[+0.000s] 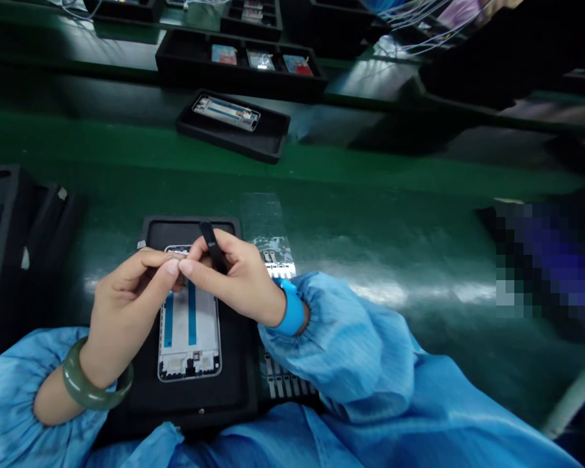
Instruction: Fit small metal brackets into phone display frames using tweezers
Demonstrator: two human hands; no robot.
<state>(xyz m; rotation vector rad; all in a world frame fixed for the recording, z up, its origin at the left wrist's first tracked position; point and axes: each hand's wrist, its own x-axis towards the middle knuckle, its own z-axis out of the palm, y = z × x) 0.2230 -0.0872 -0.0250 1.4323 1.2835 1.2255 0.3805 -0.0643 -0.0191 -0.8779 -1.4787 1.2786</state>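
Note:
Above a phone frame (205, 325) with two blue strips, my hands meet at the fingertips. My left hand (121, 305) is closed in a pinch on something too small to make out. Thumb and forefinger of my right hand (244, 276) press together against the left fingertips, while black tweezers (213, 248) rest in its grip, end pointing up and their tips hidden. Underneath, the phone frame lies in a black foam tray (238, 383). Beside the tray is a clear sheet (266, 224) with rows of small metallic flex pieces (285, 383), partly covered by my right sleeve.
Farther back, another black tray (268, 146) holds a second phone frame (227, 112). Behind it stands a compartment tray (195, 62) with small colourful packets. Stacked black trays (10, 260) stand at the left. White cables (419, 26) hang over the back shelf.

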